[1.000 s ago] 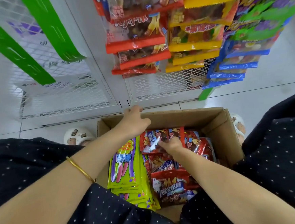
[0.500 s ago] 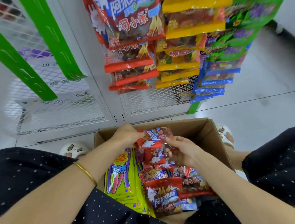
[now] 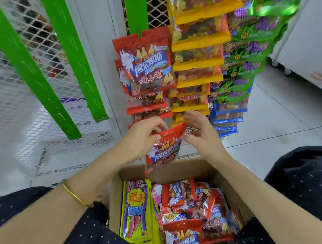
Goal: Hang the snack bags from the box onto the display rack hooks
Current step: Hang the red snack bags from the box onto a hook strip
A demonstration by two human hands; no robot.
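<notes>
Far L, two green strips (image 3: 29, 70) hung bare on the white mesh rack (image 3: 5, 107): flat plastic, punched w/ small slots. Left hand (image 3: 144, 136) pinched the top corner of a red bag (image 3: 165, 152) betw. thumb & curled fingers. The bag hung tilted in the air, above the box (image 3: 181, 169) rim & just below the red column (image 3: 147, 65). Right hand (image 3: 202, 138) sat just beside the bag's R edge, fingers loosely spread, holding nothing; couldn't tell if the thumb touched the foil. R of that came a yellow column (image 3: 198, 49), then a green-purple one (image 3: 253, 37).

Step in hand, prob.: get the bag's top hole onto a free hook under the red ones. To do it well, the R hand should take the other top corner so the header sits flat & taut, face out like its neighbours, hole lined up before pushing. The hook was hidden behind hanging bags, so likely by feel.

Foil looked thin, glossy & crinkly, w/ a serrated top edge; it'd flop & twist from a one-corner pinch. The box was plain corrugated card, w/ flat yellow packs (image 3: 136, 210) stood on edge at its L & more red bags (image 3: 192, 206) heaped loose
</notes>
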